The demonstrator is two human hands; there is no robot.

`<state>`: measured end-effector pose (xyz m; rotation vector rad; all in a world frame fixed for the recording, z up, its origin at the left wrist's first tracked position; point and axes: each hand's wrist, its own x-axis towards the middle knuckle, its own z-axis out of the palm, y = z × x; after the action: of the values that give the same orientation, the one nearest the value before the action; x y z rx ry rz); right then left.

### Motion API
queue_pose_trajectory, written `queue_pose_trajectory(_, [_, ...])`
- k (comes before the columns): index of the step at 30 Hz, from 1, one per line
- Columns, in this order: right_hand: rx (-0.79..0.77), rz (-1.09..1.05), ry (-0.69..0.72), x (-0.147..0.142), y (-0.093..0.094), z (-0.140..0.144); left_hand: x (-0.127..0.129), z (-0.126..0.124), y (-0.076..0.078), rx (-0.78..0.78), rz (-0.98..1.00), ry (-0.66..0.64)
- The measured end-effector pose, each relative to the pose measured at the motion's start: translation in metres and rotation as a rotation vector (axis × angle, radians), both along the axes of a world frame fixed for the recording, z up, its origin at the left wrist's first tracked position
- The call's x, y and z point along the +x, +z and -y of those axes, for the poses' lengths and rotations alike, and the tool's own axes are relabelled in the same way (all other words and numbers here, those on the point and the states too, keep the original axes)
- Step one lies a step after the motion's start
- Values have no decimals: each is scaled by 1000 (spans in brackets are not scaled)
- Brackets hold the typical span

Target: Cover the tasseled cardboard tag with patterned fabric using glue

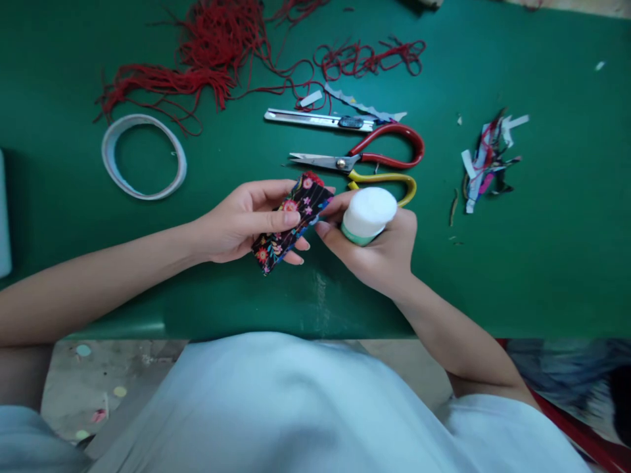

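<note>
gluing step: left hand [236, 220] fingers clamped on floral fabric piece [290, 220]; right hand [379, 246] wrapped around glue stick [367, 215]; next move needs careful alignment.

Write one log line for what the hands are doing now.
left hand: holds floral fabric piece | right hand: grips white glue bottle | scissors: on table

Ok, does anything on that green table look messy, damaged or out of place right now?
Nothing damaged. Red thread lies tangled and sprawled across the far side, and cut scraps are scattered to the right. The left hand holds the floral fabric piece; the right hand grips a white tube.
</note>
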<state>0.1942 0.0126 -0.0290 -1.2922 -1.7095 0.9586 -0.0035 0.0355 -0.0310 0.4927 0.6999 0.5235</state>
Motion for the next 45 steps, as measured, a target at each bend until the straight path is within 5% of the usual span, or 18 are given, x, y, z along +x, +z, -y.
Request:
queue_pose_trajectory(17, [-1, -229, 183, 4, -4, -9, -2, 0, 1, -98, 42, -113])
queue_pose_trajectory(45, [-31, -112, 190, 2, -3, -7, -2, 3, 2, -51, 15, -145])
